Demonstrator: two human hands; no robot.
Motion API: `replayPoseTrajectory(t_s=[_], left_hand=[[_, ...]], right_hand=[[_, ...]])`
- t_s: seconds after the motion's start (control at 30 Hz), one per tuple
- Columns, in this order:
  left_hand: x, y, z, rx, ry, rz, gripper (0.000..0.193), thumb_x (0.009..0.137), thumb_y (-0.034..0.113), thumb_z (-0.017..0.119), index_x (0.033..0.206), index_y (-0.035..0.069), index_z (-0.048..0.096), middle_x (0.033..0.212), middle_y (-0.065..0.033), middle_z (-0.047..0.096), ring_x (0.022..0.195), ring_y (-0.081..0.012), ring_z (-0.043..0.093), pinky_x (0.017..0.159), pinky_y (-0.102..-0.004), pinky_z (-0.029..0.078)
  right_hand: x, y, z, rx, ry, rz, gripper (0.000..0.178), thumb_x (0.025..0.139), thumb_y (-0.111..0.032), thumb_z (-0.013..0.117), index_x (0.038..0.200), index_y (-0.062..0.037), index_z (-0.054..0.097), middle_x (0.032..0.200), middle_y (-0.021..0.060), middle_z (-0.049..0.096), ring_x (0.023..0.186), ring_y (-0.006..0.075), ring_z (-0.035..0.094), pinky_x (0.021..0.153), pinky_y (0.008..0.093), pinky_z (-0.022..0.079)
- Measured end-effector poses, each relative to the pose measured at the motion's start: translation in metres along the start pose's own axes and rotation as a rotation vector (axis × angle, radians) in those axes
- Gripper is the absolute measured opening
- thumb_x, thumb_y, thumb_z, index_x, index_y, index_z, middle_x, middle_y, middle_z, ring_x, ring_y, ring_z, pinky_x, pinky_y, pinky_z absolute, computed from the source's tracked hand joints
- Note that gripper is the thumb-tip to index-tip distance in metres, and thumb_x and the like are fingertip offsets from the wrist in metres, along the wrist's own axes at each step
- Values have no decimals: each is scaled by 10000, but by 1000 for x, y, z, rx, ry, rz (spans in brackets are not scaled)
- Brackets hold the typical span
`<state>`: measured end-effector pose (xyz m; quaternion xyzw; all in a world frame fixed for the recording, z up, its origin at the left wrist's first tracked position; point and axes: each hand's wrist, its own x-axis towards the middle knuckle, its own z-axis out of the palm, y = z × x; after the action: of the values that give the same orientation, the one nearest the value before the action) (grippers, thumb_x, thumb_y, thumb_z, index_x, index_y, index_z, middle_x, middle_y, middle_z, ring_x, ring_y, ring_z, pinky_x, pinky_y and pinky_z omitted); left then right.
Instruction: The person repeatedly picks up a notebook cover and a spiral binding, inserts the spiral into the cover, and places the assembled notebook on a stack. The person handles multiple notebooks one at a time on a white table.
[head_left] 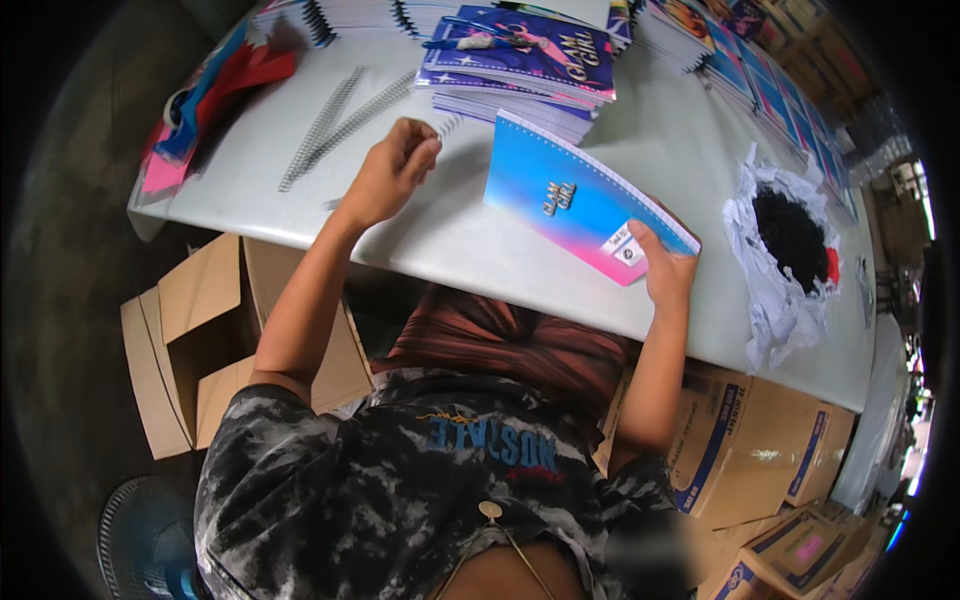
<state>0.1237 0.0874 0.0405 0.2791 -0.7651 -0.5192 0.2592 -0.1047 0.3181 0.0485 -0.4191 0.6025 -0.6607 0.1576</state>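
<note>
My right hand grips an unbound notebook by its lower right corner, thumb on top. Its cover fades from blue to pink, with a row of punched holes along the upper edge and a white label near my thumb. To the left, my closed left hand pinches a thin spiral binding coil. One end of that coil sticks out toward the notebook; the rest is hidden by my fingers. Long loose spiral coils lie on the table beyond my left hand.
A stack of purple notebooks stands ahead, with a blue-handled tool on top. Crumpled white wrapping holds black material at right. Red and pink sheets lie far left. Cardboard boxes and a fan stand below the white table.
</note>
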Motion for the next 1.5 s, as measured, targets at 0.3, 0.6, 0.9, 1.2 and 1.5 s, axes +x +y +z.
replayPoseTrajectory(t_s=[0.3, 0.6, 0.9, 1.2, 1.5], left_hand=[[-2, 78, 15, -53, -218, 59, 397, 937, 378, 443, 748, 39, 524, 637, 44, 358, 584, -48, 293, 538, -205, 273], [4, 65, 6, -24, -364, -37, 462, 955, 416, 363, 705, 67, 535, 554, 81, 270, 508, -25, 221, 469, -194, 180], [16, 77, -3, -52, -476, -160, 523, 935, 456, 389, 643, 55, 554, 490, 60, 283, 457, -47, 220, 449, -215, 197], [20, 83, -7, -31, -518, -187, 542, 941, 458, 362, 605, 62, 517, 458, 55, 270, 434, -51, 211, 434, -215, 185], [25, 85, -13, -105, -497, -285, 458, 924, 421, 440, 657, 64, 542, 492, 37, 342, 457, -52, 281, 440, -207, 223]], right_hand=[[-30, -7, -1, 139, -7, 2, 281, 776, 10, 656, 1051, 47, 610, 949, 77, 647, 825, 92, 574, 762, 222, 461], [-31, -5, -1, 115, -7, -15, 269, 788, 18, 640, 1054, 43, 611, 964, 88, 650, 832, 93, 580, 760, 221, 470], [-29, -6, -2, 92, -20, -45, 260, 793, 15, 637, 1051, 38, 616, 960, 96, 655, 811, 93, 592, 734, 211, 477], [-30, -8, -1, 100, -23, -40, 249, 795, 20, 632, 1043, 38, 621, 930, 82, 660, 778, 82, 588, 698, 200, 476], [-30, -12, -2, 63, -102, -119, 230, 793, 19, 631, 1023, 34, 631, 940, 108, 665, 788, 103, 605, 696, 217, 485]])
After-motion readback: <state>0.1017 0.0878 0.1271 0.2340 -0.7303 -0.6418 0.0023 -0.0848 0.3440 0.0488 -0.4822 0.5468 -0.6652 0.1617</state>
